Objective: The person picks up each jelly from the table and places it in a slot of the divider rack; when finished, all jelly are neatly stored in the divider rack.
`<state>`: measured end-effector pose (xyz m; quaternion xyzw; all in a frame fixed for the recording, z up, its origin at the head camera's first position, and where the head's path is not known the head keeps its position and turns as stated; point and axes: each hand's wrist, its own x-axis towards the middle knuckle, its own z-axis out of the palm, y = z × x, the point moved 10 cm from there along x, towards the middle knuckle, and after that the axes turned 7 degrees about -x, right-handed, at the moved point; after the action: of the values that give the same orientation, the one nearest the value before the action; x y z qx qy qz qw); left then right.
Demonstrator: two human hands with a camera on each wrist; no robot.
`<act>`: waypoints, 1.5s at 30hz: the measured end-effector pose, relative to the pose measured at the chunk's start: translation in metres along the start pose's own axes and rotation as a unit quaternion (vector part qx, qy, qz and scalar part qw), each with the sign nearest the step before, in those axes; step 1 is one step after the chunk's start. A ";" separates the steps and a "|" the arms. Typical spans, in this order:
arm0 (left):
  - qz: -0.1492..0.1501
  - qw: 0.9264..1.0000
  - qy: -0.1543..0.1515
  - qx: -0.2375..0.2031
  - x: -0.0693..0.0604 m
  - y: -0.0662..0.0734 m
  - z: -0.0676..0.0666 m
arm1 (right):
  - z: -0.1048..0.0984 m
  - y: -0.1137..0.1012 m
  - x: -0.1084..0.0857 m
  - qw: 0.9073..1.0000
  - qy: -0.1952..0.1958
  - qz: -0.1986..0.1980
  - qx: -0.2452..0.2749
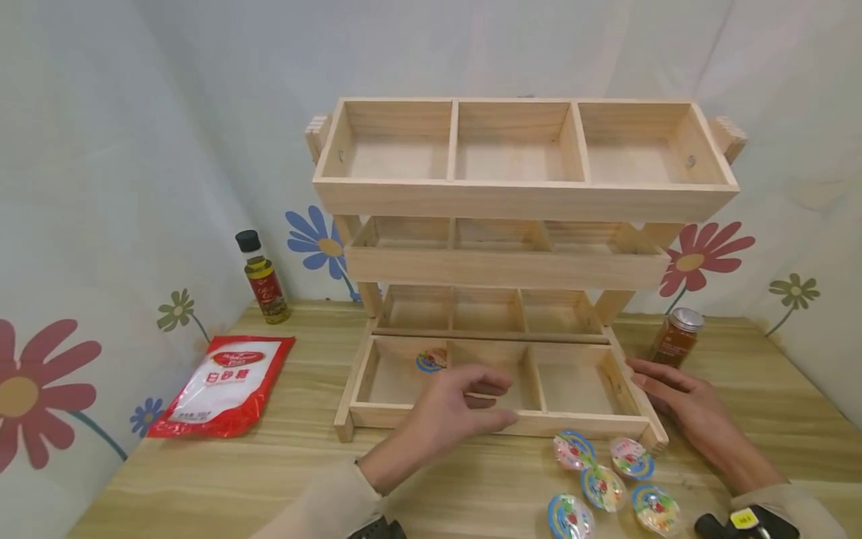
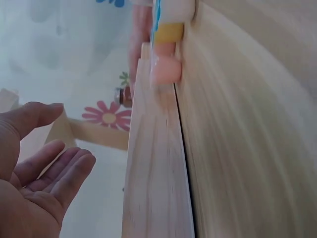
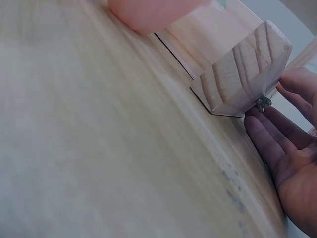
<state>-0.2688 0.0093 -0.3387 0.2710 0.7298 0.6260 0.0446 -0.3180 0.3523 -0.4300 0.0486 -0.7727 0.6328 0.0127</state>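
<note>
A tiered wooden rack [image 1: 525, 201] with divided trays stands on the table. My left hand [image 1: 454, 408] hovers over the front of its bottom tray, fingers loosely bent and thumb apart, holding nothing. Just behind that hand, a jelly cup [image 1: 429, 359] with a blue-rimmed lid lies in the left compartment. My right hand [image 1: 694, 412] is at the rack's lower right side. In the right wrist view, its fingers [image 3: 265, 136] are beside the wooden end piece [image 3: 242, 69], close to a small metal fastener [image 3: 263, 102].
Several jelly cups [image 1: 604, 488] lie before the rack's right half. A jar with a silver lid [image 1: 676, 337] stands right of the rack. On the left are a red-and-white sugar bag [image 1: 225, 385] and an oil bottle [image 1: 264, 281]. A flowered curtain hangs behind.
</note>
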 end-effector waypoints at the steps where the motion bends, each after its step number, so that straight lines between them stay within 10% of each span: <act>1: 0.001 1.000 -0.005 -0.003 0.000 0.000 0.004 | 0.000 0.000 0.000 1.000 -0.001 -0.001 0.005; 22: 0.005 0.990 -0.114 -0.077 -0.008 0.000 0.061 | -0.003 0.000 -0.001 1.000 -0.008 -0.009 0.021; 45: -0.043 0.972 -0.205 -0.110 -0.028 -0.010 0.092 | 0.003 -0.001 0.000 0.999 -0.022 -0.025 0.039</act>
<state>-0.2111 0.0776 -0.3750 0.3554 0.6427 0.6311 0.2497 -0.3181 0.3495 -0.4293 0.0826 -0.7463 0.6604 0.0098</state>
